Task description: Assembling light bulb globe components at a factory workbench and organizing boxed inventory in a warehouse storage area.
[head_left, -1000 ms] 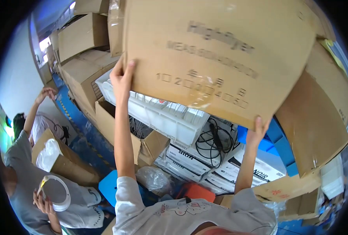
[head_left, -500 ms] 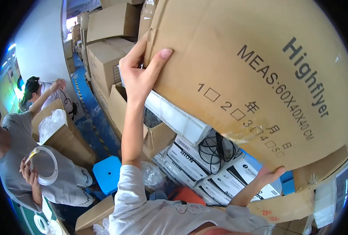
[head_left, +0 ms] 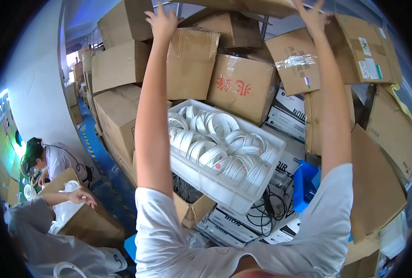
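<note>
Both my arms reach up toward the top of the view. A brown cardboard box (head_left: pixel 243 5) shows there only by its lower edge; the rest is cut off. My left hand (head_left: pixel 163 22) is open beside the box's left end, its fingers spread. At the right end my right hand (head_left: pixel 313 19) is open too, its fingers apart and slightly blurred; whether it touches the box I cannot tell. Between my forearms sits a white plastic crate (head_left: pixel 229 197) filled with several white rings (head_left: pixel 222 125). Behind it stands a taped carton with red characters (head_left: pixel 243 85).
Stacked cartons (head_left: pixel 115 109) line the left side. Right of the crate are a blue bin (head_left: pixel 305 185), black cables (head_left: pixel 266 208) and white printed boxes (head_left: pixel 234 224). A large cardboard flap (head_left: pixel 375 180) leans at right. Two people work at left, near an open carton (head_left: pixel 92 224).
The big carton I gripped in front of me has gone up and away, uncovering the crate of rings. Both hands have risen and spread open. The nearby person's arm has moved over the open carton.
</note>
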A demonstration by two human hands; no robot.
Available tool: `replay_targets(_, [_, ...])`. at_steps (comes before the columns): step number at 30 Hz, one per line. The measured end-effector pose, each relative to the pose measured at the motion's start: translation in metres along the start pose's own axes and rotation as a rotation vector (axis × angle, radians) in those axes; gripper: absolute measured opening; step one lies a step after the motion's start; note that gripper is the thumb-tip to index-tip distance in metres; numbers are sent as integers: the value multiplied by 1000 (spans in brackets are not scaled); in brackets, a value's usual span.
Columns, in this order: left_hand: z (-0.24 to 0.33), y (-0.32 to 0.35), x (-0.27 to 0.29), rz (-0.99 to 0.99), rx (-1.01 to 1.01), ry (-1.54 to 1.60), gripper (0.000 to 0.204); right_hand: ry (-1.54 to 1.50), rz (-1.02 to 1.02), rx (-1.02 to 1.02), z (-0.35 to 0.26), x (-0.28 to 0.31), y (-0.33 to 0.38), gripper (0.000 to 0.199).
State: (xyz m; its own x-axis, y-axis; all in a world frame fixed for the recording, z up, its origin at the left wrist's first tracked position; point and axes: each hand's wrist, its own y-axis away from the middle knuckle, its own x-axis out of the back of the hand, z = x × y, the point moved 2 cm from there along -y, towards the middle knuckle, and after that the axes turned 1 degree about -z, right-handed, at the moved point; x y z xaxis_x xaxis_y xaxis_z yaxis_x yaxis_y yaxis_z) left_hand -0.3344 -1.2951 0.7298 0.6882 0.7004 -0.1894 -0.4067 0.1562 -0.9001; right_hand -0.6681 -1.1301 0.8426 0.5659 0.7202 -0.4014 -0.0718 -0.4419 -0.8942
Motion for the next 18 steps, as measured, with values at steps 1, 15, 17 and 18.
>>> replay_targets(1, [-3,38,-20,-203,-109,401,59,-399,-389,-86,-8,-15,-28,45])
replay_targets(15, [-151,51,104,-24,403,885,80,-749,-597,662,-151,166,83,110])
replay_targets(17, [-183,53,122,0,297,784,64,-864,-685,906,-175,176,149,102])
replay_targets(18, [-191,57,119,-19,305,783,64,-937,-495,876,-182,183,195,87])
